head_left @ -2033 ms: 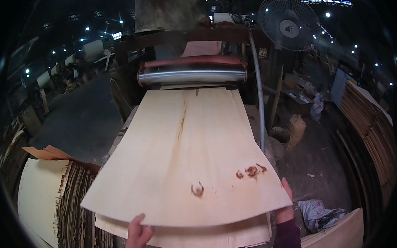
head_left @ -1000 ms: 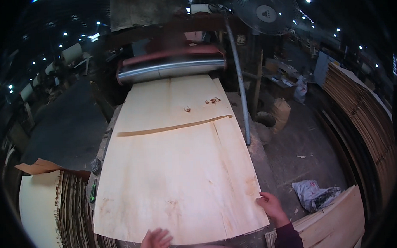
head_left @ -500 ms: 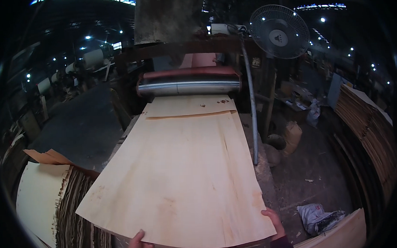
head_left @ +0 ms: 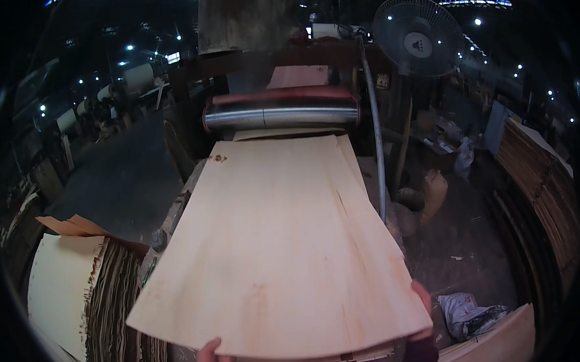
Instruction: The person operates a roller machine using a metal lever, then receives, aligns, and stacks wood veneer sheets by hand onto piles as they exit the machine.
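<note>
- A broad, pale, thin wooden sheet (head_left: 273, 245) with faint tan streaks stretches away from the person, its far edge just short of a shiny metal roller (head_left: 281, 115) under a red cover (head_left: 280, 95).
- The person's left hand (head_left: 213, 361) is at the sheet's near edge, left of its middle; the thumb lies along the edge and the fingers close on it, partly hidden underneath.
- The right hand (head_left: 423, 297) wraps the right edge by the near corner, fingers closed on the sheet, their tips partly out of sight.
- Another pale wooden layer (head_left: 309, 361) shows below the near edge.
- To the left stands a stack of rough-edged veneer (head_left: 112, 308).
- To the right are a grey metal pole (head_left: 376, 136), a tan sack (head_left: 435, 192) and a crumpled white plastic bag (head_left: 462, 310).
- A round caged fan (head_left: 418, 45) stands beyond, upper right.
</note>
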The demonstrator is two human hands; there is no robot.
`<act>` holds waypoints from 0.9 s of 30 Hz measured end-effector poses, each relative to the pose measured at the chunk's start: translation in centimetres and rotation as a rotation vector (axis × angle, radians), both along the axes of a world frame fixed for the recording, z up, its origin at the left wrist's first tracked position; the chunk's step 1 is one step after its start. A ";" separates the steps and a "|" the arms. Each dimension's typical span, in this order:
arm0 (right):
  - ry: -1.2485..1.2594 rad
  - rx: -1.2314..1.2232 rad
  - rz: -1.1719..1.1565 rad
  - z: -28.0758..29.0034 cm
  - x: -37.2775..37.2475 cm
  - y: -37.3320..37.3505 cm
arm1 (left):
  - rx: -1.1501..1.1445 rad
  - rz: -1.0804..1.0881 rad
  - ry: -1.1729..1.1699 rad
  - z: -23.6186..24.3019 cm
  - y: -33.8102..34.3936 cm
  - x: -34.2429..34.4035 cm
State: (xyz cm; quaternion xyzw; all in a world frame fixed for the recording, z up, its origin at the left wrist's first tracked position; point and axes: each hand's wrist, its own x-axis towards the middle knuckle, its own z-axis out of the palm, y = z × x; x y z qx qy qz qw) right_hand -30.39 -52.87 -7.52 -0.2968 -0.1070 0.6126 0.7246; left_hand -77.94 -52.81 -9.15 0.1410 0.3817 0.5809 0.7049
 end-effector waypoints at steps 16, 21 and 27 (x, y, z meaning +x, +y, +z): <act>-2.032 -0.482 -0.114 -11.0 -6.4 -4.9 | -0.061 -0.099 -0.043 -7.2 31.3 4.0; -1.943 -0.549 -0.138 -10.7 -6.0 -5.4 | -0.152 -0.076 -0.100 -7.9 39.1 7.0; -1.863 -0.601 -0.027 -8.6 -4.0 -4.6 | -0.156 -0.751 -0.327 -9.7 26.6 6.1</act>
